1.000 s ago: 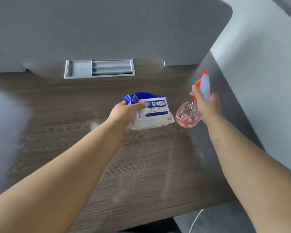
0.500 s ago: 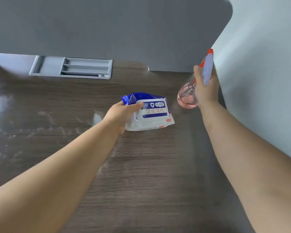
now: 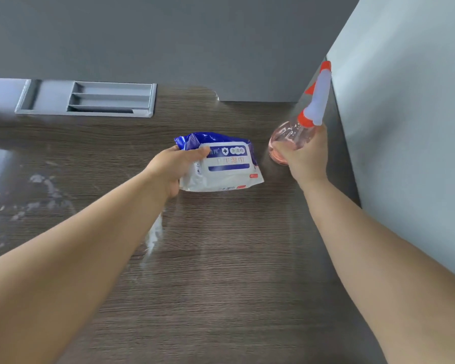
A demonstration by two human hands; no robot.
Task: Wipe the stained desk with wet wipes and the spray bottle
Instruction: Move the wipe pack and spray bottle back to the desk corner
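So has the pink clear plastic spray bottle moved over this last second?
Yes. The pink clear plastic spray bottle, gripped by the right hand, has gone toward the corner where the grey back partition meets the pale side wall.

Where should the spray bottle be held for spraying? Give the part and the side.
Probably best: take the grip on the white neck above the orange collar, coming from the near side. The spray bottle leans toward the right wall, its orange trigger faces left, and the right hand holds only the round body.
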